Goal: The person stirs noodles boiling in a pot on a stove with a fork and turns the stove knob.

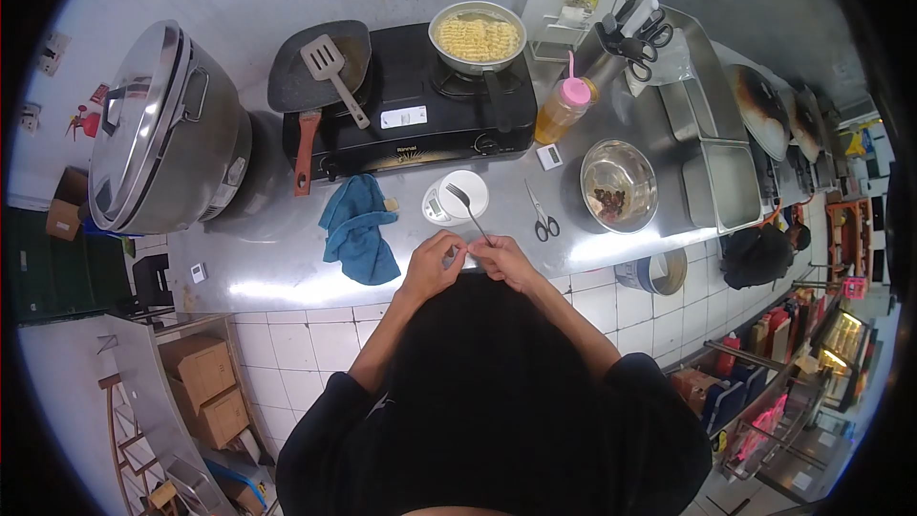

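Both my hands meet at the counter's front edge, fingertips close together. My left hand (pixel 435 266) is pinched closed; what it holds, if anything, is too small to tell. My right hand (pixel 503 263) is closed beside the handle of a fork (pixel 458 195), whose tines lie over a white round dish on a small white scale (pixel 435 205). Left of the scale lies a crumpled blue cloth (pixel 360 229). Scissors (pixel 544 220) lie to the right, near a steel bowl (pixel 619 186) with dark pieces in it.
A black gas stove (pixel 411 148) carries a pot of noodles (pixel 478 36) and a dark pan (pixel 296 67) with a spatula. A large steel cooker (pixel 167 134) stands left. A pink-lidded bottle (pixel 564 110) and steel trays (pixel 731 196) are right. A person (pixel 755 256) is at far right.
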The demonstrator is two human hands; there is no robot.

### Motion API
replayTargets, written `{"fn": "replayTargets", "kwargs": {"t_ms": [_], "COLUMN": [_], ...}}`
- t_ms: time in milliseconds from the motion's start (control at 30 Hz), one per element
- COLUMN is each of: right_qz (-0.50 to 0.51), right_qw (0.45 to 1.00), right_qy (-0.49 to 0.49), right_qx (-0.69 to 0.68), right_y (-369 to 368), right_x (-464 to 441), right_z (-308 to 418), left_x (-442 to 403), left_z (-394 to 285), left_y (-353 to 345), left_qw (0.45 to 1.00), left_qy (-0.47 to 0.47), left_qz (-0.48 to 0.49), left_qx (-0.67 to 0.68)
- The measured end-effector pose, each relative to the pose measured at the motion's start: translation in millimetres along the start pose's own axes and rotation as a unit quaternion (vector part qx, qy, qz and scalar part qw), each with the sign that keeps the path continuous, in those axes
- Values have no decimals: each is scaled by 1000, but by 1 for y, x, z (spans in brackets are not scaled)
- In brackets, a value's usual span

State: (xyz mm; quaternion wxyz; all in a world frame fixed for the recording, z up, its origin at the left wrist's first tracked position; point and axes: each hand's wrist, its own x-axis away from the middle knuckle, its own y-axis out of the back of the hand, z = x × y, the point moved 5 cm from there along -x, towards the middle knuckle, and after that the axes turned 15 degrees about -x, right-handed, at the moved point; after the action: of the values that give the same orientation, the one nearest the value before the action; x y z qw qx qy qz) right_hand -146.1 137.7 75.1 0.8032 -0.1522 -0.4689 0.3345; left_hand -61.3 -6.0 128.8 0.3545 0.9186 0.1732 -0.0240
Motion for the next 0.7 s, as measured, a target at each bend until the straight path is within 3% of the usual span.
{"fn": "replayTargets", "kwargs": {"t_ms": [300,500,700], "right_qz": [56,59,42], "right_qw": [994,969,962], "right_qy": [40,126,153], "right_qx": [87,203,224], "right_y": [-6,-11,-5], "right_x": [-8,-7,-7], "right_z": [0,1,-4], "left_x": [3,5,6], "left_z": [2,3,1], "left_y": [3,3,-2], "left_qw": [1000,999,999], "left_qy": [4,-10,-29], "left_qz": [22,41,31], "left_qx": [-2,-13,-31]}}
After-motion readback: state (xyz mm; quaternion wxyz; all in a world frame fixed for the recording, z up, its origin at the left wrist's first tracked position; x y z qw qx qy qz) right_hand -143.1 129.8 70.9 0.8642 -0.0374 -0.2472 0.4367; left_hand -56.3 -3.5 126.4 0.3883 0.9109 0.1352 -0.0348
